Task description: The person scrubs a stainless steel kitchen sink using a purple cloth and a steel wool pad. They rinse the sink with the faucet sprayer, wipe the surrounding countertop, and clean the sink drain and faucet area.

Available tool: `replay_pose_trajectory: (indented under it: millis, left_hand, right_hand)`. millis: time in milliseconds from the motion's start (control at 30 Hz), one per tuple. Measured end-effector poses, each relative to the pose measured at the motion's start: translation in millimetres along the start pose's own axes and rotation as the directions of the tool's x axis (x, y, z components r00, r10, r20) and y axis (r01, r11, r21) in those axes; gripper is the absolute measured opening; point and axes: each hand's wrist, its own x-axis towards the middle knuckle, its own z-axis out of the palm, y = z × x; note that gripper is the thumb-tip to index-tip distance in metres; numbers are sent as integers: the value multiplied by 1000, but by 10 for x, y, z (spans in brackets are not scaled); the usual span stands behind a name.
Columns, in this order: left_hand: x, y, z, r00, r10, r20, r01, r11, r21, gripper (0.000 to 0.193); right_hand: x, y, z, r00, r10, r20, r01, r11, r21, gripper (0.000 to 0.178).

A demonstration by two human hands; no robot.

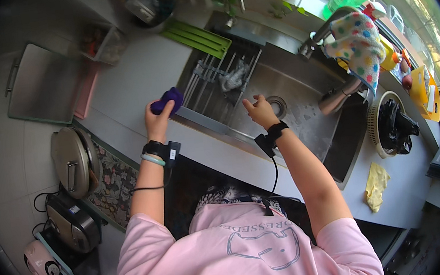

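My left hand point(158, 117) is closed round a bunched purple cloth point(171, 100). It is held over the pale counter point(117, 103), by the left front corner of the sink. My right hand point(262, 112) hangs over the steel sink point(293, 87), close to the round drain point(278, 107). It looks bare of any object, its fingers loosely apart and partly bent. Between the hands, a metal rack point(209, 92) spans the sink's left part. On the rack lies a crumpled greyish, shiny thing point(234, 78) that I cannot make out.
A green slatted tray point(197, 38) lies across the sink's far left edge. A dotted towel point(357, 46) hangs over the faucet point(322, 31). To the right stand a basket point(377, 123) with a black bag point(397, 126) and a yellow cloth point(377, 187). Pot lids point(72, 164) lean at left.
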Motion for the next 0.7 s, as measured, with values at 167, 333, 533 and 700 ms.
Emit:
replay_pose_trajectory:
  millis: [167, 333, 533, 700]
  left_hand:
    - [479, -156, -614, 988, 24, -153, 62, 843, 534, 62]
    - [920, 252, -191, 799, 559, 223, -501, 412, 761, 61]
    - [1636, 559, 1087, 763, 408, 501, -637, 343, 691, 72]
    - [2123, 394, 1417, 791, 388, 474, -591, 279, 757, 72]
  right_hand:
    - [300, -29, 371, 995, -56, -79, 49, 995, -89, 63]
    - [358, -87, 442, 980, -29, -198, 7, 994, -108, 47]
    - [296, -318, 456, 960, -44, -276, -39, 957, -287, 43]
    - [110, -223, 243, 948, 26, -318, -108, 964, -245, 42]
